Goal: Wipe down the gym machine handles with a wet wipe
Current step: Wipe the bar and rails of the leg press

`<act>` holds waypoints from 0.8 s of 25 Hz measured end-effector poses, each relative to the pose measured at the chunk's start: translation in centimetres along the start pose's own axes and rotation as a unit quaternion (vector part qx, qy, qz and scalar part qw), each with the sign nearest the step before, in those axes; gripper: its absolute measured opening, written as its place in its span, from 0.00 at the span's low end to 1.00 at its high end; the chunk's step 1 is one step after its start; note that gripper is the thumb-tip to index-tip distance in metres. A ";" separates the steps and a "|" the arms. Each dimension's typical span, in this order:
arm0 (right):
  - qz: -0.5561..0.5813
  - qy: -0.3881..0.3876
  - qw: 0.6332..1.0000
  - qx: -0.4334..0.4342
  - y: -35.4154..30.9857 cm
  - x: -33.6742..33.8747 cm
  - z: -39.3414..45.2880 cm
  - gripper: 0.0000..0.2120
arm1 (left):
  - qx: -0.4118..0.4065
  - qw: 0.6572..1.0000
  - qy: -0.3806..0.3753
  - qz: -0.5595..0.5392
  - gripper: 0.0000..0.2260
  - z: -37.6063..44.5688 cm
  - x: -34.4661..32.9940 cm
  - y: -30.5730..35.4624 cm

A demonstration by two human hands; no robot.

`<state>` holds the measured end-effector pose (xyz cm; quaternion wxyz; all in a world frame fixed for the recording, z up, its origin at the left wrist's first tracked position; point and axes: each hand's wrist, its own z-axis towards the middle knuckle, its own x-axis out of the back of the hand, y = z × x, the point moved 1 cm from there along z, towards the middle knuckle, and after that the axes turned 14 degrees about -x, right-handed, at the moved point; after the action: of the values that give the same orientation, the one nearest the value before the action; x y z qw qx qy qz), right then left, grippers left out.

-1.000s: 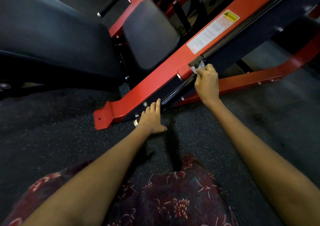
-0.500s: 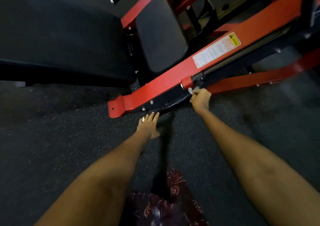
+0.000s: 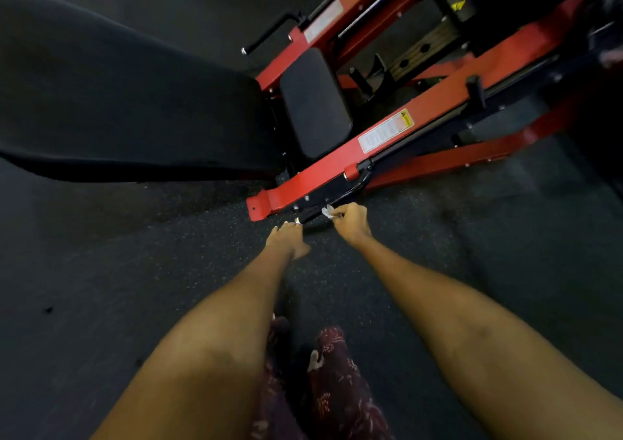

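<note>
A black curved handle (image 3: 340,198) runs low along the red frame (image 3: 323,173) of the gym machine, ending near the floor at a metal tip. My right hand (image 3: 350,224) pinches a small white wet wipe (image 3: 327,212) against the lower part of that handle. My left hand (image 3: 288,239) lies on the floor with straight fingers, the fingertips at the handle's tip.
A large black pad (image 3: 118,102) fills the left. A smaller black seat pad (image 3: 315,102) sits between the red rails. A second black handle (image 3: 269,33) sticks out at the back. A warning label (image 3: 386,131) is on the frame. Speckled rubber floor (image 3: 135,271) lies around.
The view has pulled back and higher. My right hand slid the wipe down the handle toward its lower end. My left hand stays on the floor by the tip.
</note>
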<state>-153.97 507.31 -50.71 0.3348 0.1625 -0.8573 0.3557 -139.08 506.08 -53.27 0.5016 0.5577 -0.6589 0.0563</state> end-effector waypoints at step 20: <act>0.135 0.279 0.921 -0.235 0.7 11.7 -27.9 0.10 | -0.373 0.854 -0.180 0.315 0.25 -10.5 12.4 14.3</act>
<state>-150.03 527.36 -28.39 0.5378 -0.1438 -0.8020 0.2166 -142.57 509.69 -32.18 0.4999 0.0916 -0.8498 -0.1395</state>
